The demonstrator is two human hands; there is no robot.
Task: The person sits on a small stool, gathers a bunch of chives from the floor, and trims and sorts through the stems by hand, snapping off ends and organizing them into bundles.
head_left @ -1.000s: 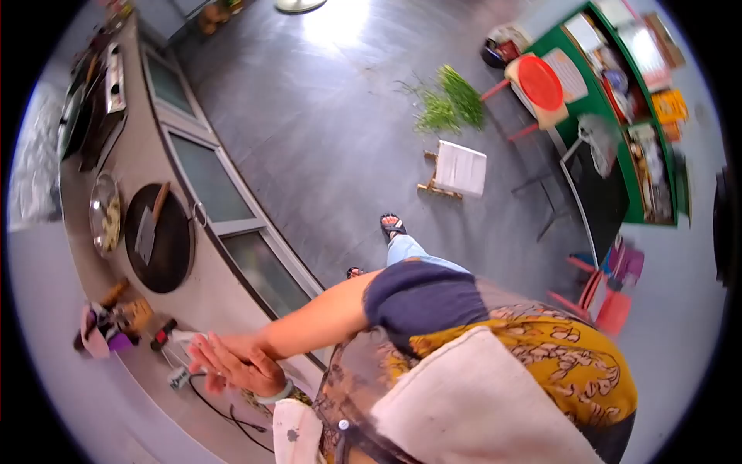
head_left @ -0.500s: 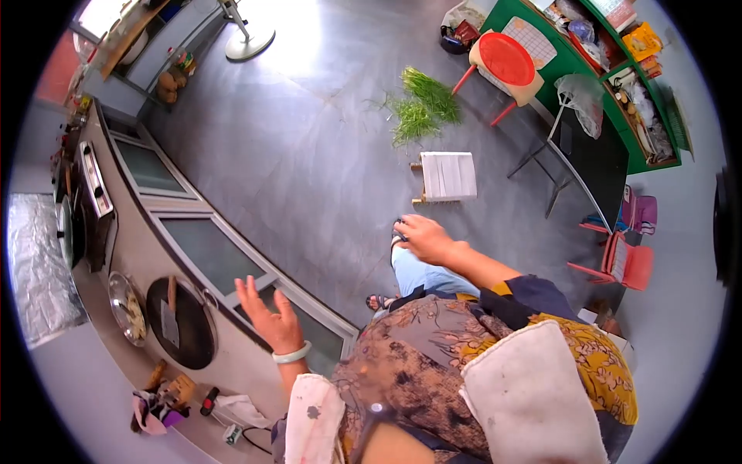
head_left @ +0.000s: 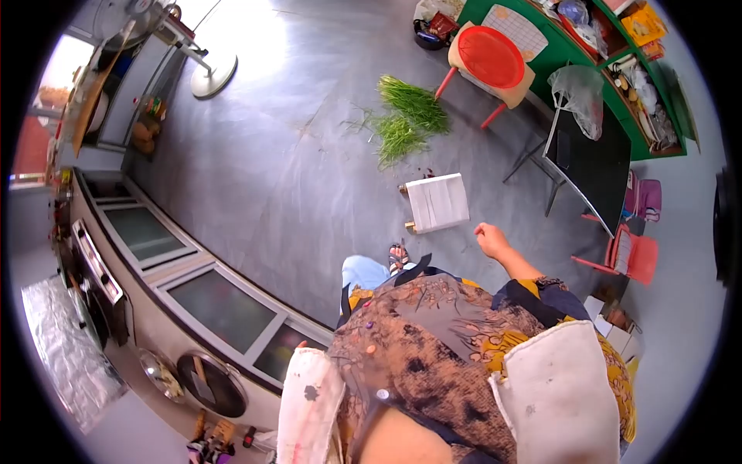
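Hanging near the low stool, my right hand has its fingers loosely bent and seems to carry nothing; whether the fingertips meet I cannot tell. My left hand is almost wholly hidden behind a white cloth pad, with only a bit of it peeping out, so I cannot say whether it is spread or closed.

The stool is on the grey floor, ahead of my feet, its white cover on top and short wooden leg ends showing at the left. I judge it light and stiff, sturdy enough for plain handling, though the cover looks soft and might slide under a thumb. The best grip would be through the cover onto the firm frame, at two opposite edges of the seat.

Just beyond it lies a loose heap of greens, near the red-topped seat. The stalks look thin, limp and nearly weightless, likely to bruise if squeezed; I would gather them around the middle of a bunch.
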